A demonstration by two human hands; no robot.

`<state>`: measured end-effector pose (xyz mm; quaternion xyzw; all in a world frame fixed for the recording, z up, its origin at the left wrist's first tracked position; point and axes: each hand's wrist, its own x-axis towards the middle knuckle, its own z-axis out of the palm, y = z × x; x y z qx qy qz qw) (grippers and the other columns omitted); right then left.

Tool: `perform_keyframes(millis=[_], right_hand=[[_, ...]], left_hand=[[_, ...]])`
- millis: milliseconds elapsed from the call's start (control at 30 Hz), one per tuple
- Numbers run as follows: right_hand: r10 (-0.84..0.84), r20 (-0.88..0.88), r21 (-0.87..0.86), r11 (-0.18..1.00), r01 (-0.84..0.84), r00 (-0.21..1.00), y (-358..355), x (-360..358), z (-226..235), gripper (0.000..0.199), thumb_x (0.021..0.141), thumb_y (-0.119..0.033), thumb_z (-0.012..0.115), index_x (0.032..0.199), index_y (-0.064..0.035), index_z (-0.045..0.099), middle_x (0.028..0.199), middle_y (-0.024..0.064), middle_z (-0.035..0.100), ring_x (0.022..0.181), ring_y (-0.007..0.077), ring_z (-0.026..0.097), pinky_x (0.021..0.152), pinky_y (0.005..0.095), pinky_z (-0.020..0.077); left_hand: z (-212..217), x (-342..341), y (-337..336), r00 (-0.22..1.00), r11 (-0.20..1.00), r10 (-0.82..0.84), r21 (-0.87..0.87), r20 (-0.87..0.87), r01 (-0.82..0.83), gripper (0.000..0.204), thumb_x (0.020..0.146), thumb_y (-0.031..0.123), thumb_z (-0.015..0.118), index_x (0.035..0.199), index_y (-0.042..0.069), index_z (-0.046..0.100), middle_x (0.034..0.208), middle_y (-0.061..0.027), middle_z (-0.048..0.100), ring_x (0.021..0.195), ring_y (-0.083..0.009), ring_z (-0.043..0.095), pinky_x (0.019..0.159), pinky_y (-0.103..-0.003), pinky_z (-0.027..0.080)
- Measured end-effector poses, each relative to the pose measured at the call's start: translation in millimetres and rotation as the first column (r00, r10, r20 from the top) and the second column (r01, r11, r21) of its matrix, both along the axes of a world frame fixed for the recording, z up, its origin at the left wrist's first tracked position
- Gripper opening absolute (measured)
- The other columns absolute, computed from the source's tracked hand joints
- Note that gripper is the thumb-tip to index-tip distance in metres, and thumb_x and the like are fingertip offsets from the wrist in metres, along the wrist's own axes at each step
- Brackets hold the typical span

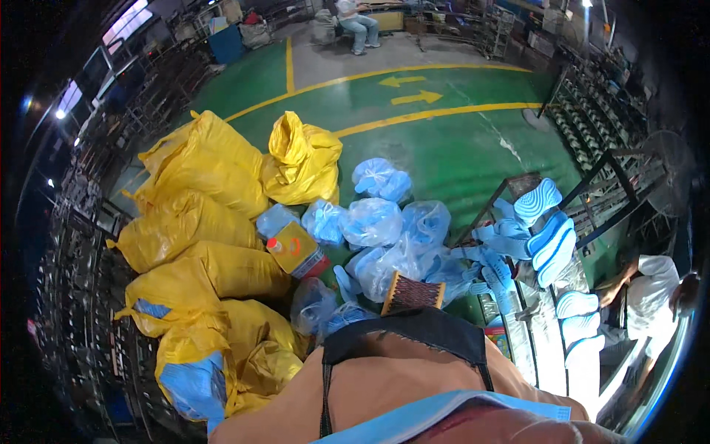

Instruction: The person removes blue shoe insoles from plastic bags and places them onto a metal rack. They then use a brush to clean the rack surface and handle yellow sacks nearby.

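Neither of my hands shows in the head view. My own chest in an orange top with a black strap (403,337) fills the lower middle, with the edge of a light blue mask (444,411) below it. Just past my chest lies a brown woven piece (412,293). Beyond it, several clear plastic bags of blue shoe soles (373,222) are heaped on the green floor. A yellow bottle with a red cap (296,249) lies among them.
Large yellow sacks (200,222) are piled to the left. Loose blue soles (551,237) lie on a metal rack (532,333) at right, where a co-worker in a white top (651,292) reaches toward them. Metal shelving (599,111) lines the right side. Another person sits far back (359,22).
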<state>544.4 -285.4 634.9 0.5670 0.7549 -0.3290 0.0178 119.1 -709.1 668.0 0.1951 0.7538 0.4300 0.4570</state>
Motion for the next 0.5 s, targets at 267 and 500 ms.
perform_keyframes(millis=[267, 500], right_hand=[[0.022, -0.085, 0.096, 0.995, -0.014, 0.996, 36, -28, 47, 0.016, 0.084, -0.02, 0.059, 0.093, -0.0078, 0.065, 0.088, 0.0103, 0.067, 0.079, 0.022, 0.064, 0.065, 0.0343, 0.0499], [0.086, -0.119, 0.165, 0.984, -0.065, 0.989, 80, -50, 70, 0.015, 0.084, -0.019, 0.059, 0.092, -0.0074, 0.065, 0.087, 0.0093, 0.066, 0.079, 0.0209, 0.063, 0.066, 0.0338, 0.0493]], left_hand=[[4, 10, -3, 0.997, 0.995, 0.072, 0.065, -0.01, -0.072, 0.035, 0.094, 0.032, 0.05, 0.108, 0.003, 0.065, 0.092, -0.0054, 0.067, 0.077, -0.0168, 0.061, 0.071, -0.028, 0.047], [2, 30, -7, 0.99, 0.987, 0.139, 0.086, -0.011, -0.138, 0.03, 0.092, 0.026, 0.053, 0.107, 0.003, 0.065, 0.093, -0.0046, 0.067, 0.077, -0.0169, 0.061, 0.071, -0.028, 0.047]])
